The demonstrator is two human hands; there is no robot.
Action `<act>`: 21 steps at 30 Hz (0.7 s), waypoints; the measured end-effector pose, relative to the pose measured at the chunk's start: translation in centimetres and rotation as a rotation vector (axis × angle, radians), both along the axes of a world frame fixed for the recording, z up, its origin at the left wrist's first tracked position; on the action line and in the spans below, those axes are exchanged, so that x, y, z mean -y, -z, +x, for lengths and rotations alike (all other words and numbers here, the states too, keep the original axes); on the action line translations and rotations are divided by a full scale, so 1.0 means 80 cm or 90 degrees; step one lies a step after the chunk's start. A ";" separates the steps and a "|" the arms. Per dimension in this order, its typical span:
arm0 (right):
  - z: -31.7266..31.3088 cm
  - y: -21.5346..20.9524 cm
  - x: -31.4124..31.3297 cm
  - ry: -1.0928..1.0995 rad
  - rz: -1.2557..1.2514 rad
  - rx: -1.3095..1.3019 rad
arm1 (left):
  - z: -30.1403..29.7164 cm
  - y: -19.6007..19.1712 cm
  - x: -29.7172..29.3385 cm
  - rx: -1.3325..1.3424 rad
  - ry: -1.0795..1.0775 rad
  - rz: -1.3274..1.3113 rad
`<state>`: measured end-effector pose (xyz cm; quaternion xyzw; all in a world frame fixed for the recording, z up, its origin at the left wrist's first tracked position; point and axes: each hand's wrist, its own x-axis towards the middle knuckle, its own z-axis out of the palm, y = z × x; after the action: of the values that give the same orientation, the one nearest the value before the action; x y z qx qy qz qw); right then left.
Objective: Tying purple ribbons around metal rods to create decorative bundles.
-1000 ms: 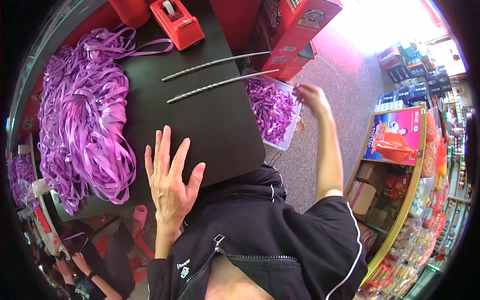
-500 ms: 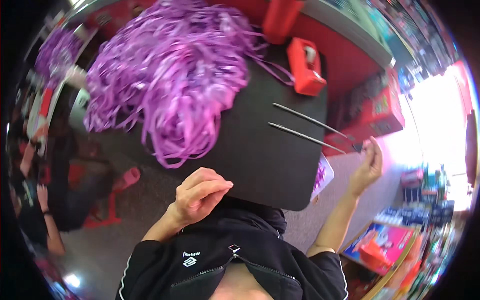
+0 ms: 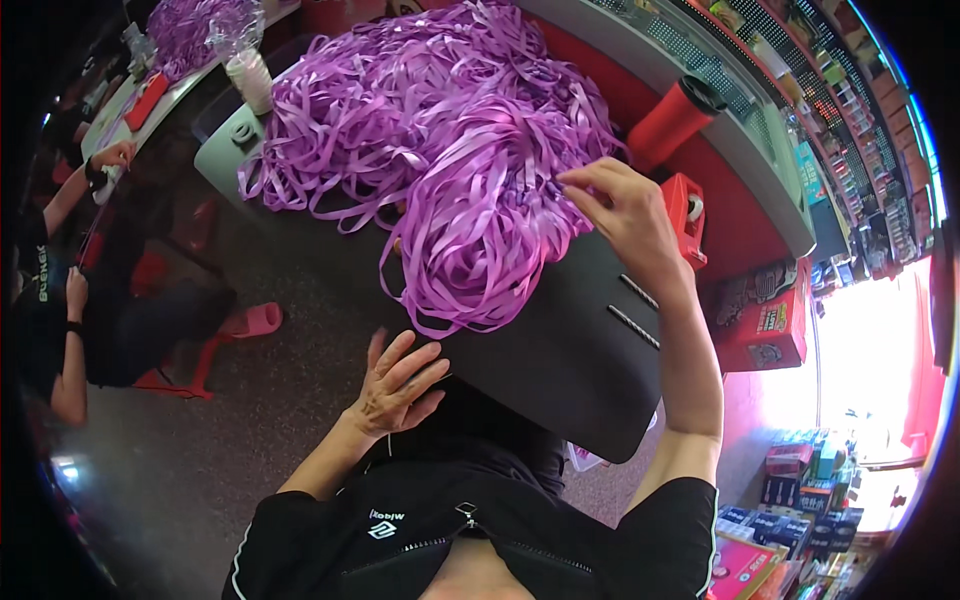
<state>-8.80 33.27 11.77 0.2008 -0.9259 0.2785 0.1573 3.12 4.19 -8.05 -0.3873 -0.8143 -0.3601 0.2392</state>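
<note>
A large heap of purple ribbon loops (image 3: pixel 380 130) covers the far part of the dark table (image 3: pixel 560 370). Its nearest bundle spills toward me, with darker purple bits along its right side. At that side my right hand (image 3: pixel 630 215) reaches in, thumb and forefinger pinched at a ribbon's edge; the fingertips partly merge with the heap. My left hand (image 3: pixel 400 388) is held by the table's near edge, fingers spread. A thin pale strand (image 3: pixel 390 443) hangs below it; whether the hand holds it is unclear. Two thin metal rods (image 3: pixel 634 326) lie on the table, partly behind my right forearm.
Beyond the right hand stand a red tape dispenser (image 3: pixel 686 225) and a red cylinder with a dark top (image 3: pixel 675 120). A pale green box (image 3: pixel 230 150) is left of the heap. Another person's arm (image 3: pixel 70 350) shows at far left. Boxed goods (image 3: pixel 800 480) stack at lower right.
My right hand has swung from beyond the table's right side leftward and away from me to the ribbon heap. My left hand's fingers have spread from a pinch. The view has shifted.
</note>
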 end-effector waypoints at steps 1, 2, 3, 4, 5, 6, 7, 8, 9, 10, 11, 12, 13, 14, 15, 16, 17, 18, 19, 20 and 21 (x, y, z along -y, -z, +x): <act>-0.015 0.005 0.007 -0.009 -0.011 0.036 | 0.001 0.005 0.000 0.010 0.000 0.008; -0.028 0.010 0.013 -0.016 -0.022 0.070 | 0.000 0.013 -0.003 0.009 -0.005 0.008; -0.039 0.017 0.018 0.008 -0.029 0.060 | -0.001 0.025 -0.007 -0.019 -0.008 0.038; -0.047 0.020 0.023 0.005 -0.029 0.060 | -0.004 0.032 -0.011 -0.046 -0.008 0.068; -0.052 0.021 0.028 0.076 0.052 0.129 | -0.007 0.039 -0.014 -0.080 -0.021 0.060; -0.056 0.023 0.031 0.148 0.134 0.198 | -0.011 0.045 -0.015 -0.081 -0.022 0.061; -0.060 0.031 0.032 0.165 0.154 0.185 | -0.016 0.047 -0.018 -0.116 -0.017 0.062; -0.062 0.037 0.029 0.167 0.156 0.185 | -0.018 0.049 -0.019 -0.151 -0.011 0.064; -0.063 0.042 0.025 0.152 0.151 0.191 | -0.018 0.050 -0.021 -0.152 -0.009 0.066; -0.063 0.043 0.026 0.135 0.144 0.198 | -0.017 0.049 -0.022 -0.153 -0.012 0.069; -0.061 0.041 0.025 0.134 0.144 0.197 | -0.017 0.049 -0.022 -0.153 -0.014 0.073; -0.055 0.038 0.025 0.141 0.117 0.165 | -0.017 0.049 -0.023 -0.154 -0.014 0.073; -0.047 0.030 0.025 0.150 0.092 0.133 | -0.018 0.049 -0.024 -0.156 -0.012 0.077; -0.038 0.023 0.029 0.149 0.092 0.132 | -0.017 0.050 -0.024 -0.156 -0.012 0.078; -0.028 0.013 0.034 0.106 0.023 0.067 | -0.017 0.052 -0.025 -0.156 -0.013 0.077; -0.016 0.001 0.040 0.064 -0.046 0.001 | -0.016 0.053 -0.025 -0.148 -0.026 0.080; -0.003 -0.010 0.042 -0.007 -0.106 0.015 | -0.015 0.054 -0.024 -0.139 -0.041 0.082; 0.013 -0.021 0.044 -0.111 -0.208 0.035 | -0.015 0.054 -0.023 -0.139 -0.043 0.081; 0.036 -0.034 0.043 -0.212 -0.306 0.054 | -0.016 0.053 -0.024 -0.141 -0.041 0.084; 0.065 -0.046 0.035 -0.340 -0.448 0.152 | -0.016 0.051 -0.024 -0.141 -0.040 0.086; 0.089 -0.040 0.021 -0.494 -0.523 0.185 | -0.015 0.047 -0.024 -0.140 -0.039 0.084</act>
<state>-1.66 31.57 14.94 0.4073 -0.6130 0.6767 -0.0202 1.91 6.13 -11.85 -0.3827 -0.7694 -0.3605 0.3628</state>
